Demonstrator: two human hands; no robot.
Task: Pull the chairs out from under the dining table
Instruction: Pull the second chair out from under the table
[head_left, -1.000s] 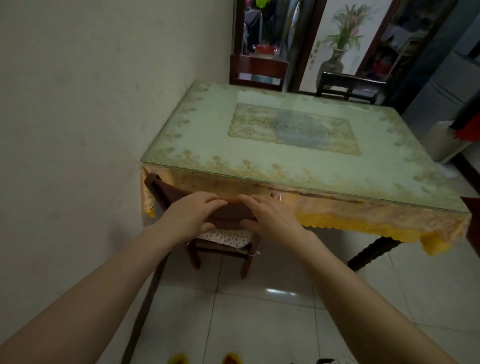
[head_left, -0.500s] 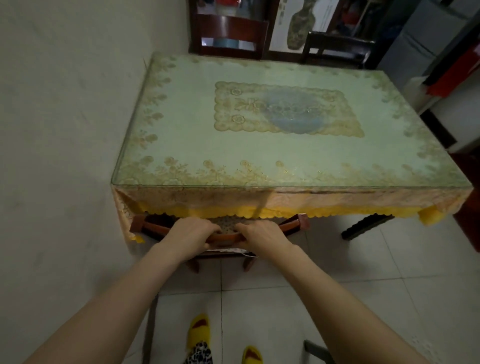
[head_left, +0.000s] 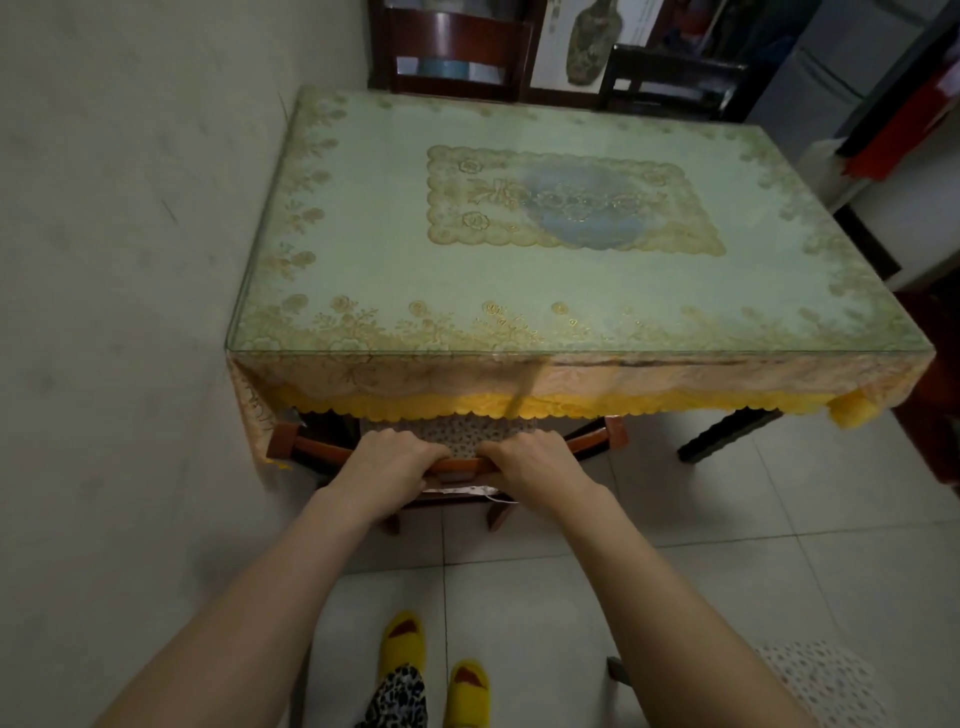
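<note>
Both hands clamped on the curved top rail of the near chair, reddish-brown wood with a smooth sheen: left hand and right hand side by side at the rail's middle, fingers curled over its far edge, knuckles up. Between and beyond them, a cream seat cushion speckled with small dark flowers, soft and slightly rumpled. Chair tucked at the near-left end of the dining table, seat mostly hidden beneath the overhang, two back legs showing on pale glossy floor tiles.

Table rectangular, topped with a clear glass sheet over a pale green cloth printed with gold roses and a scalloped blue centre panel. Yellow scalloped lace fringe hanging along the near edge. Dark carved table leg at right. Two more chairs at the far end: one red-brown, one black.

Bright yellow slippers below, plus a leopard-print trouser leg.

Compared with half a second ago: same grip, more cushion exposed past the fringe, slippers fuller in view.
</note>
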